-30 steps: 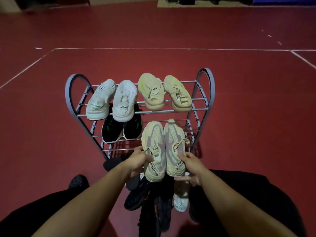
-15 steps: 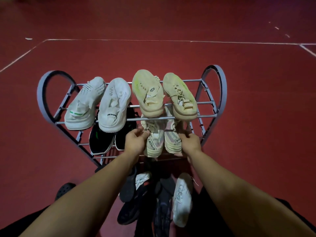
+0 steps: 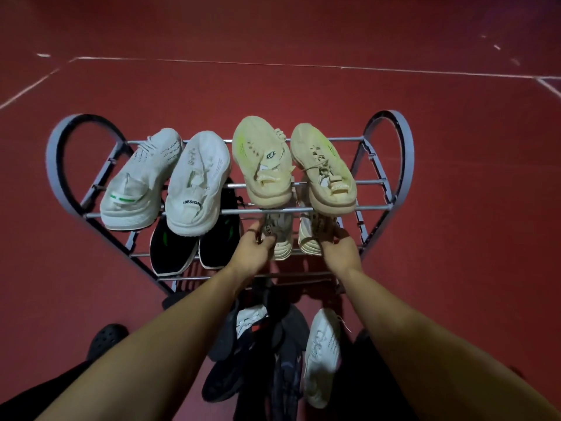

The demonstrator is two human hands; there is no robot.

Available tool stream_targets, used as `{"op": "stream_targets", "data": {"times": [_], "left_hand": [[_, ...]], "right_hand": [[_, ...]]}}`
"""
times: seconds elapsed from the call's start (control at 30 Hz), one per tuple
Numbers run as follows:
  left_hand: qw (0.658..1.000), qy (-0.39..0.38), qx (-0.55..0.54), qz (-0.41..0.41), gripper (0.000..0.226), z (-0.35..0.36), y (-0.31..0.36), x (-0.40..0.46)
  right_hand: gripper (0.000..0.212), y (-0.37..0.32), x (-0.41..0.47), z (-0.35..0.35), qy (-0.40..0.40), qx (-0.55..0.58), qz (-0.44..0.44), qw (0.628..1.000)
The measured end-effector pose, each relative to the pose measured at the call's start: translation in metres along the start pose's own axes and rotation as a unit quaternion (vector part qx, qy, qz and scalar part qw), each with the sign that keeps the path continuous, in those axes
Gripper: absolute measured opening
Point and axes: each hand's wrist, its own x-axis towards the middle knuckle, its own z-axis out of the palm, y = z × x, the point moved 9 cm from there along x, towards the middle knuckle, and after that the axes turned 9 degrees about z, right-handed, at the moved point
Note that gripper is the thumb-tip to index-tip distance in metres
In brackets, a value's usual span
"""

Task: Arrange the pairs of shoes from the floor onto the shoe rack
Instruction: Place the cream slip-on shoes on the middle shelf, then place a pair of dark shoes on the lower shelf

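A dull red floor [image 3: 455, 177] fills my view, crossed by thin white painted lines [image 3: 273, 65] that meet in corners at the far left and right; the light is dim. On it stands a grey metal shoe rack [image 3: 391, 138] with looped ends. On its middle shelf, right side, I see the beige pair [image 3: 296, 235] lying heels toward me, half hidden under the top rail. My left hand [image 3: 255, 253] has its grip curled round the heel of the left shoe, my right hand [image 3: 340, 249] pinching the heel of the right one. Beside them on the same shelf sit black sneakers [image 3: 194, 247]. The top shelf carries white sneakers [image 3: 170, 183] on the left and a cream pair with yellow-green toes [image 3: 291, 165] on the right. Near my legs, dark shoes [image 3: 243, 354] and one white shoe [image 3: 323, 357] lie heaped on the floor, with a black clog [image 3: 106, 338] at left
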Motion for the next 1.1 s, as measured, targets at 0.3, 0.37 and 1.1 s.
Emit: {"op": "stream_targets", "data": {"times": [0.3,0.37,1.1], "left_hand": [[0.994,-0.044,0.085,0.061,0.033,-0.026,-0.001,-0.067],[0.981,-0.083,0.166,0.051,0.029,-0.034,-0.025,-0.089],[0.896,-0.146,0.395,-0.137,0.065,-0.093,-0.237,-0.092]], "right_hand": [[0.031,-0.011,-0.095,0.016,0.058,-0.215,-0.268,0.937],[0.035,0.009,-0.113,0.039,-0.008,-0.290,-0.285,0.914],[0.043,0.120,-0.091,0.193,-0.224,-0.467,-0.215,0.828]]}}
